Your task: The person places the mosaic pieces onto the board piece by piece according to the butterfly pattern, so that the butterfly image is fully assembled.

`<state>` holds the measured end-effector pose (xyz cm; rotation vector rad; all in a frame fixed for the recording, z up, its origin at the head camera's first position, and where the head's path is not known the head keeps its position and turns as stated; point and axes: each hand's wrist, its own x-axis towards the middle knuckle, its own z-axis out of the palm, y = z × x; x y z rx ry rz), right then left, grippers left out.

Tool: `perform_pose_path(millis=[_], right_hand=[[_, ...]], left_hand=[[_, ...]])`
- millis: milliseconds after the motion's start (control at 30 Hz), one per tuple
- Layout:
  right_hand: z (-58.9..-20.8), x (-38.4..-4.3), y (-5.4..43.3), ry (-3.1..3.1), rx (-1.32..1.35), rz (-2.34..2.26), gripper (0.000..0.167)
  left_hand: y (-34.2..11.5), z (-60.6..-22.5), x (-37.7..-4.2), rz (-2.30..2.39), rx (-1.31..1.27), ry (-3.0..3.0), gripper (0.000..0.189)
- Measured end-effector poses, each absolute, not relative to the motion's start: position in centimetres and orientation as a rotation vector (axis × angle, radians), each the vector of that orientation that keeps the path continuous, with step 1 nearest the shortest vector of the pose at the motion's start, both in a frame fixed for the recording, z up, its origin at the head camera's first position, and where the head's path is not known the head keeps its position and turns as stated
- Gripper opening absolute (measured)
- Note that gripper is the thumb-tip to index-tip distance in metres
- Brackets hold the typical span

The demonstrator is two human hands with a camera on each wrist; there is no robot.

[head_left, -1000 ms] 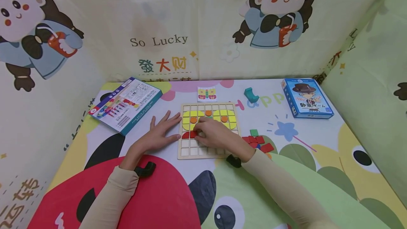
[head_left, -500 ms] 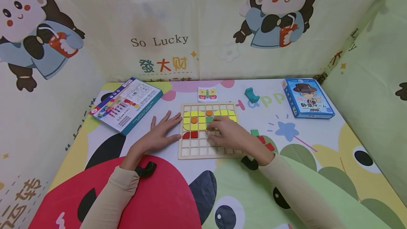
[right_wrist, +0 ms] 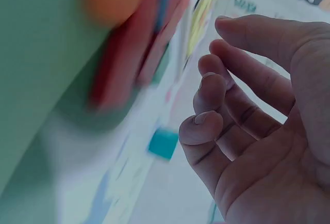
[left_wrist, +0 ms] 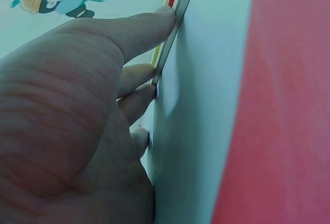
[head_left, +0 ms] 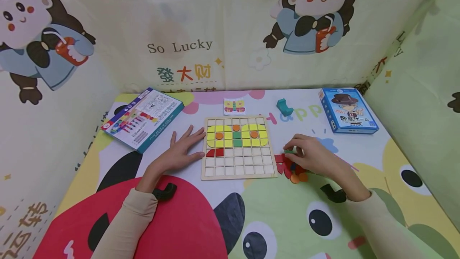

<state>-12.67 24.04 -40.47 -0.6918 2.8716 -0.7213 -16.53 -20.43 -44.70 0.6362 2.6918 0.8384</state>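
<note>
My left hand [head_left: 179,151] lies flat on the table with its fingers spread, fingertips and thumb touching the left edge of a wooden grid board [head_left: 248,161]. Yellow pieces [head_left: 211,143], orange discs [head_left: 219,136] and two green squares [head_left: 237,142] fill part of its upper rows. Two red pieces [head_left: 219,152] sit at the left below them. To the right of the board, my right hand [head_left: 316,157] hovers over a loose pile of red pieces [head_left: 279,159]; its fingers are loosely bent with nothing between them in the right wrist view. A green piece [head_left: 289,152] shows under its fingertips.
A small butterfly picture card [head_left: 234,106] lies behind the board. A teal curved block [head_left: 284,107] is at its right. One box [head_left: 143,119] lies at the back left, a blue box [head_left: 347,111] at the back right. Orange discs [head_left: 299,178] lie at the pile's front.
My right hand has moved off the board to the right, over the loose pieces. Two green squares on the board are now uncovered. My left hand has stayed at the board's edge.
</note>
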Motion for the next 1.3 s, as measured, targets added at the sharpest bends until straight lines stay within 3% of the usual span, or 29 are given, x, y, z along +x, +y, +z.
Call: perform_pose_path(millis=[333,1300], right_hand=[[-41.2,-12.2,27.7,2.873,-0.689,-0.645,0.02],[-40.3,-12.6,27.7,2.839,-0.756,-0.489,0.02]], left_hand=[[-20.4,-44.8,-16.6,0.838,0.631,2.694,0.083],[-20.4,-44.6,-16.5,0.854,0.617,2.684,0.083]])
